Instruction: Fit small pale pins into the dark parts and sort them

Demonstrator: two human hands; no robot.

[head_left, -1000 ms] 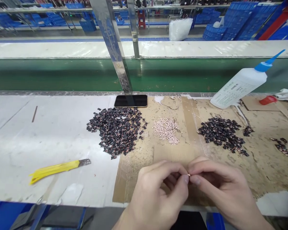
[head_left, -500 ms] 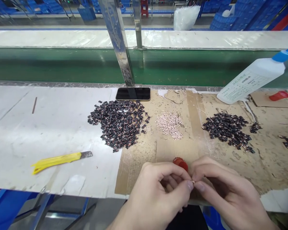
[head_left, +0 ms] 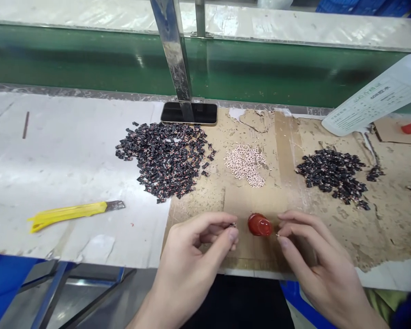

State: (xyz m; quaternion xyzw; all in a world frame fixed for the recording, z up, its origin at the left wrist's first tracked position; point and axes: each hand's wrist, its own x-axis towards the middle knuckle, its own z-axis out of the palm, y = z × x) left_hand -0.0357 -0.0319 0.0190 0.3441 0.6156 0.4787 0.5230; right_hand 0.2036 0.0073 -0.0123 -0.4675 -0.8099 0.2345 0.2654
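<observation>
My left hand (head_left: 195, 246) pinches a tiny dark part between thumb and forefinger just left of a small red cap (head_left: 259, 225) on the cardboard sheet (head_left: 380, 228). My right hand (head_left: 311, 251) pinches a tiny pale piece just right of the cap; the hands are apart. Beyond them lie a big pile of dark parts (head_left: 164, 157), a small pile of pale pieces (head_left: 245, 163) and another dark pile (head_left: 334, 172).
A yellow utility knife (head_left: 71, 213) lies on the white bench at the left. A phone (head_left: 189, 113) rests by a metal post (head_left: 173, 50). A tilted white bottle (head_left: 376, 98) is at the right, a green conveyor (head_left: 89, 59) behind.
My hands, joined at the fingertips a second ago, have pulled apart to either side of the red cap, which came into sight. The view has tilted down.
</observation>
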